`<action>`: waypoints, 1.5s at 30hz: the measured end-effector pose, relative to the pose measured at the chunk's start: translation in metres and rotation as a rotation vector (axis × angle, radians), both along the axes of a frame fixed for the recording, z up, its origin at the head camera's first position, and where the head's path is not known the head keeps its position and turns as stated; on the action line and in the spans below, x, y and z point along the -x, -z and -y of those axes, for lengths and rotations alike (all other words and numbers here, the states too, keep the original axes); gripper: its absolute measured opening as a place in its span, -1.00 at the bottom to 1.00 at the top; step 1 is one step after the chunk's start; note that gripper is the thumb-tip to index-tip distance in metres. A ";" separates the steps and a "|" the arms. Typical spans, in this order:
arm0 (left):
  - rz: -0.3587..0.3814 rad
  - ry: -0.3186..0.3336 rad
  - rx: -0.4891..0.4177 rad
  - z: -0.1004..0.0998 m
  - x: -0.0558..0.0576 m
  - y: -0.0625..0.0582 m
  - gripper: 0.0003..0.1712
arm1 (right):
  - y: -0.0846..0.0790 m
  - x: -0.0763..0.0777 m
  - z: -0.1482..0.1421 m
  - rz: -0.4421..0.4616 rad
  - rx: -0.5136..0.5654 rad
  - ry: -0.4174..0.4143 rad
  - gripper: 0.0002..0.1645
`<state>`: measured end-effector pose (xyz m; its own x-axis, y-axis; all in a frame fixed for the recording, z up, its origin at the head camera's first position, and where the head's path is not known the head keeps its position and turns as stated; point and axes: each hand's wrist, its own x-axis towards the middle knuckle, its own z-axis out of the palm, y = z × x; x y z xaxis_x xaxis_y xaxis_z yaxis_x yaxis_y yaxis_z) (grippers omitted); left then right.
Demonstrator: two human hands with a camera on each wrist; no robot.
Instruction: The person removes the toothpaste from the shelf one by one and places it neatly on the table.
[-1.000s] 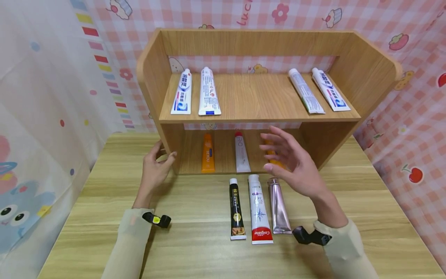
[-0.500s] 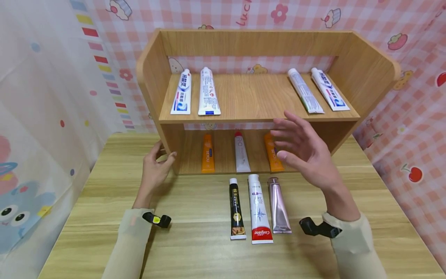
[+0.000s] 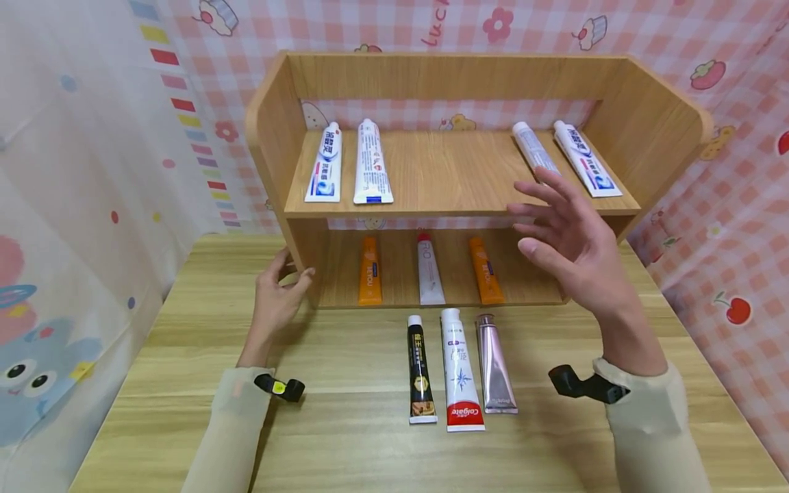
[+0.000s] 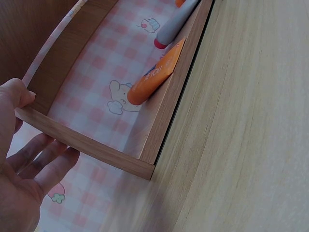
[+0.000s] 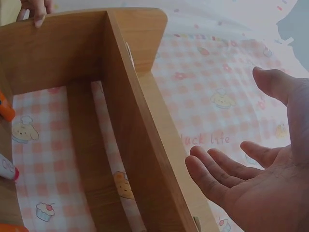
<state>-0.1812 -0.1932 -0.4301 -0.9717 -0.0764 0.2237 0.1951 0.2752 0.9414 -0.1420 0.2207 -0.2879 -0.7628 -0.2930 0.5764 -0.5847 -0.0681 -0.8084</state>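
One pale wood-grain table [image 3: 345, 445], with a light-brown two-tier wooden shelf [image 3: 456, 77] along its back edge. Left hand [image 3: 279, 291] has the front edge of the shelf's left side pinched between thumb and fingers. Right hand [image 3: 576, 250] is up just off the top board's [image 3: 453, 174] front edge, near the right corner, fingers loosely spread and bent. Long white-and-red Colgate tube [image 3: 459, 373] lies on the table, just off the shelf's bottom front edge. Top board: blue-lettered white tube [image 3: 585, 161] by the right edge, white-and-grey tube [image 3: 530, 144] beside it, partly behind that hand, and two white printed tubes [image 3: 372, 164] by the left edge. Flanking the Colgate: shiny pinkish-silver tube [image 3: 496, 366], slim black-and-gold tube [image 3: 421, 370]. Bottom board [image 3: 399, 281]: two orange tubes [image 3: 370, 272] with a red-capped pale grey tube [image 3: 430, 274] between them.
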 end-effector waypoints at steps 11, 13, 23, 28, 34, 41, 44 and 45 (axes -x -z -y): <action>0.007 -0.005 0.000 -0.001 0.000 0.000 -0.36 | -0.018 0.013 -0.017 0.044 -0.009 0.035 -0.12; 0.006 -0.006 0.007 -0.001 0.000 0.000 -0.36 | -0.022 0.015 -0.020 0.055 -0.013 0.048 -0.13; 0.003 -0.001 0.009 -0.001 0.000 0.001 -0.37 | -0.038 0.027 -0.033 0.139 -0.100 0.154 -0.18; 0.010 -0.005 0.010 0.000 0.000 0.001 -0.36 | -0.041 0.038 -0.039 0.191 -0.109 0.182 -0.13; 0.014 -0.007 0.009 0.000 0.000 0.001 -0.35 | -0.044 0.050 -0.046 0.244 -0.234 0.260 -0.09; 0.011 -0.004 0.007 0.000 0.000 0.000 -0.37 | -0.051 0.067 -0.050 0.345 -0.429 0.346 -0.05; 0.010 -0.004 0.009 0.001 0.000 0.000 -0.38 | -0.053 0.074 -0.052 0.399 -0.488 0.375 -0.02; 0.009 -0.004 0.009 0.001 0.000 0.000 -0.38 | -0.054 0.076 -0.052 0.409 -0.501 0.382 -0.01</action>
